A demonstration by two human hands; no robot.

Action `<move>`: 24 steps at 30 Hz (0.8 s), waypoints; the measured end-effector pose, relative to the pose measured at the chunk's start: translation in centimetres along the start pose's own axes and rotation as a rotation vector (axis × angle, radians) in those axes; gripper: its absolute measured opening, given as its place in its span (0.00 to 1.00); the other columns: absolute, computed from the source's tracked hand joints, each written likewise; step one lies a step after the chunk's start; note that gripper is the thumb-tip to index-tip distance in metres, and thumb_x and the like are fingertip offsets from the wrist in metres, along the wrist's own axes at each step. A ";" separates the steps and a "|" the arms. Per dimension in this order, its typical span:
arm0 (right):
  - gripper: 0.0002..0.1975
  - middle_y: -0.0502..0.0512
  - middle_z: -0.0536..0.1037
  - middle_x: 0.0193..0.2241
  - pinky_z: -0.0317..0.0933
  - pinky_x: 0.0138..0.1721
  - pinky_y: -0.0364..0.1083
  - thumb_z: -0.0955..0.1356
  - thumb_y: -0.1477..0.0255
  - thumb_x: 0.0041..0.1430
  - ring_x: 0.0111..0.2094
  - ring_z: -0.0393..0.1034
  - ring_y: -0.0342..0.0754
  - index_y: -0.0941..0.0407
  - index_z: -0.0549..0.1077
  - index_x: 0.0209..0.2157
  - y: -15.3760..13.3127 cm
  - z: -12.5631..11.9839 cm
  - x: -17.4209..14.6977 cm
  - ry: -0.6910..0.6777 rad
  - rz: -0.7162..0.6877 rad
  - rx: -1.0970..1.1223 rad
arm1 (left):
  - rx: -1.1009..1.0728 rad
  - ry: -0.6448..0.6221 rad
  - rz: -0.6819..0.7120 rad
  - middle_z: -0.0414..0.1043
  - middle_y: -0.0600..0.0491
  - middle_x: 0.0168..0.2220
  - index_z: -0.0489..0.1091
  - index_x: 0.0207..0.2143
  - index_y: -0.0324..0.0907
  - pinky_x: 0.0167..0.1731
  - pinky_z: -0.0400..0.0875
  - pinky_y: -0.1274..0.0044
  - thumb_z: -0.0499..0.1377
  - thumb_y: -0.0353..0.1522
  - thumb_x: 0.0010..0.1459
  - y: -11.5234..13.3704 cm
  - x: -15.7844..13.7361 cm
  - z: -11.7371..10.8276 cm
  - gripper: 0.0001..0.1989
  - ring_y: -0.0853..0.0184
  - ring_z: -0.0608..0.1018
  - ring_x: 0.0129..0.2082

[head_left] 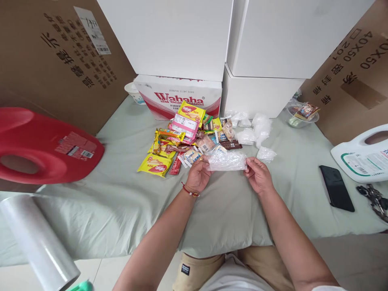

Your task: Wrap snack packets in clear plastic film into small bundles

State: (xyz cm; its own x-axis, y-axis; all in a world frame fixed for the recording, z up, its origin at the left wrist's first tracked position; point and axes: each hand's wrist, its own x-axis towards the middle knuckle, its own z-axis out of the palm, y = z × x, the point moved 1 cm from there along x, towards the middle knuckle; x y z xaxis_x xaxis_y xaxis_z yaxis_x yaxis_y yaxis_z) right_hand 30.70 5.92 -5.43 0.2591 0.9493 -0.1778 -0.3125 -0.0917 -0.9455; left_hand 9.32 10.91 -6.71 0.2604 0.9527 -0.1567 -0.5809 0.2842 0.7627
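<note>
Between my two hands a sheet of clear bubble wrap [228, 161] is stretched sideways, just above the green cloth. My left hand [198, 176] pinches its left end, and a red cord bracelet circles that wrist. At the other end, my right hand [257, 176] grips the wrap between thumb and fingers. Right behind the left hand lies a heap of packaged snacks, with a yellow nabati packet [156, 164] at its near left and a pink packet [184, 125] on top. Several bunched pieces of clear plastic [246, 136] lie beyond the right hand.
Behind the snacks stand a Wahaha carton [178, 97] and white boxes [263, 95]. A red jug [45, 147] and a plastic film roll [39, 242] are at left. To the right lie a black phone [336, 188], keys [374, 200], a white jug [363, 157] and a clear bowl [295, 117].
</note>
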 end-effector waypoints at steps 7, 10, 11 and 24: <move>0.19 0.45 0.68 0.21 0.52 0.19 0.40 0.77 0.54 0.51 0.20 0.57 0.38 0.54 0.75 0.30 0.6 0.0 -0.1 0.122 -0.104 -0.123 | -0.029 -0.086 -0.067 0.66 0.58 0.22 0.68 0.23 0.42 0.30 0.68 0.74 0.65 0.32 0.38 0.0 -0.5 -0.1 0.09 0.71 0.70 0.23; 0.17 0.48 0.77 0.31 0.47 0.16 0.40 0.76 0.55 0.54 0.19 0.56 0.37 0.52 0.76 0.38 0.2 0.1 -0.3 0.082 -0.165 -0.122 | 0.007 -0.169 -0.221 0.73 0.51 0.25 0.70 0.22 0.41 0.31 0.71 0.70 0.66 0.47 0.46 -0.4 -1.0 -0.1 0.19 0.61 0.77 0.30; 0.17 0.49 0.78 0.34 0.46 0.16 0.40 0.75 0.56 0.54 0.18 0.55 0.37 0.51 0.76 0.39 0.0 0.1 -0.4 0.047 -0.170 -0.108 | 0.032 -0.206 -0.282 0.74 0.49 0.25 0.71 0.22 0.41 0.32 0.71 0.69 0.64 0.53 0.49 -0.6 -1.1 -0.1 0.24 0.58 0.78 0.32; 0.15 0.51 0.78 0.32 0.67 0.28 0.44 0.77 0.57 0.53 0.28 0.70 0.44 0.52 0.77 0.37 0.4 1.5 -1.1 -0.122 -0.113 -0.119 | 0.478 -0.506 -0.239 0.73 0.55 0.30 0.75 0.34 0.39 0.32 0.64 0.77 0.73 0.45 0.47 -0.9 -2.1 1.3 0.21 0.71 0.71 0.28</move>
State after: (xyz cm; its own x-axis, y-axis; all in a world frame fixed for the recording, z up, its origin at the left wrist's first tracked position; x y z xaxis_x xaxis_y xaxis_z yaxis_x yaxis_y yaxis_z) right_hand 28.93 5.32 -5.25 0.1715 0.9843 -0.0415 -0.1756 -0.0110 -0.9844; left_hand 10.34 8.47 -6.25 0.7289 0.6716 -0.1330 -0.0939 0.2904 0.9523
